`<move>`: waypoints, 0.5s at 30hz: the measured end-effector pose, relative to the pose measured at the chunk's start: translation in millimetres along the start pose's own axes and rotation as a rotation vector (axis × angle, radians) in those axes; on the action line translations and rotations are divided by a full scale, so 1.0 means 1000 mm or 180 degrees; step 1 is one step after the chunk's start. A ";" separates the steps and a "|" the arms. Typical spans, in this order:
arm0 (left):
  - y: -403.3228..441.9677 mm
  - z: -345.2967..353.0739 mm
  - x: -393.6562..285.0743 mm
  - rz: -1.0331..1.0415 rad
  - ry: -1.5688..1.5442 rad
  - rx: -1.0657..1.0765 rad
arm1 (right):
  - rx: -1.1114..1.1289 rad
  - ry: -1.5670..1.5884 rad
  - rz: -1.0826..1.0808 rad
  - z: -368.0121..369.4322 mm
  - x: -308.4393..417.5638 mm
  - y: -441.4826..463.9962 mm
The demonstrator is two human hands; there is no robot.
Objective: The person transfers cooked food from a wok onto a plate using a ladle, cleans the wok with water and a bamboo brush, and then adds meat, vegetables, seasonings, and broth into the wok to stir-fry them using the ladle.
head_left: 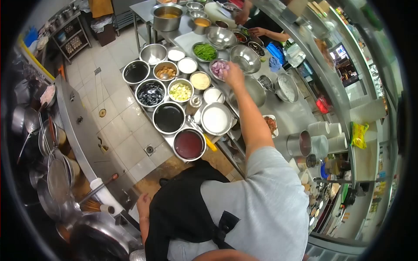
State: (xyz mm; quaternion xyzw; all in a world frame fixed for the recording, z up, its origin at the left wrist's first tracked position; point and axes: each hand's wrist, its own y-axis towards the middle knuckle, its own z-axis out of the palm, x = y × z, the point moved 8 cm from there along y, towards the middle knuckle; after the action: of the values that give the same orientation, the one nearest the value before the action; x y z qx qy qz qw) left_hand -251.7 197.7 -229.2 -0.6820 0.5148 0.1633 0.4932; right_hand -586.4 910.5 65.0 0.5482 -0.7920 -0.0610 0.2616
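My right hand (234, 75) reaches forward into a metal bowl of chopped red onion (218, 68). Its fingers are bent down at the onion pieces, and their tips are partly hidden. Beside that bowl are a bowl of cut green vegetable (205, 51) and an empty steel bowl (245, 59). Low at my left side, my left hand (143, 204) hangs near the stove counter's edge, its fingers loosely apart with nothing seen in them. A white towel (106, 195) lies on that edge close by.
A cart in front carries several pots, with dark red liquid (188, 145), black liquid (169, 118), white liquid (216, 118) and chopped pale vegetable (180, 91). A yellow handle (210, 144) juts toward me. Woks and strainers (61, 178) crowd the left. A co-worker's hand (257, 31) is across the table.
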 end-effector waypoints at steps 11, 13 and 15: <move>-0.025 0.059 -0.035 -0.0513 0.0662 -0.0627 | 0.2102 -0.0483 0.0191 0.133 -0.107 0.078; -0.025 0.073 -0.056 -0.0329 0.0706 -0.0644 | 0.2109 -0.0381 0.0106 0.151 -0.124 0.087; -0.027 0.088 -0.096 -0.0504 0.0776 -0.0470 | 0.2050 -0.0246 0.0030 0.145 -0.123 0.088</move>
State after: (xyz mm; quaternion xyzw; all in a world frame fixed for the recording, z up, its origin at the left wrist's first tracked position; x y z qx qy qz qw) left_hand -243.1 323.3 -186.3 -0.7696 0.5020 0.0773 0.3869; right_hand -697.4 1028.5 -67.9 0.5963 -0.7825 0.1732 0.0448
